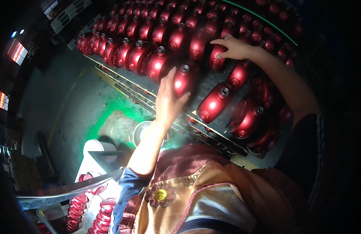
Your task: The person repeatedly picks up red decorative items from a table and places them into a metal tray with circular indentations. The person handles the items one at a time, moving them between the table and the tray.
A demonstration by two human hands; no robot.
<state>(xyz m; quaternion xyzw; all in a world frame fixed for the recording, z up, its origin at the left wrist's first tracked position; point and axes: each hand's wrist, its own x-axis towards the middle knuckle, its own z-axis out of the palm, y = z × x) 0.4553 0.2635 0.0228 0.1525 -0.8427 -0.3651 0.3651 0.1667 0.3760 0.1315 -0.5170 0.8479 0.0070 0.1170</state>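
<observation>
Glossy red bottles with round flattened bodies, raised emblems and threaded necks stand in rows on a rack [211, 84]. My left hand [168, 99] is closed around the lower side of one red bottle [182, 82] at the rack's near edge, thumb on one side and fingers on the other. Farther back and to the right, my right hand [237, 48] reaches over the rack. Its thumb and fingers are bent around the top of a second red bottle [216, 60], whose neck is hidden by the hand. A bare strip of rack lies between the two held bottles.
Close on the right stand more bottles, among them a tilted-looking one [214, 102] and another [246, 121]. A round pale pot [143, 132] and a white cylinder [98, 148] are below left. Stacked red bottles [77, 212] lie beyond a metal bar [67, 195].
</observation>
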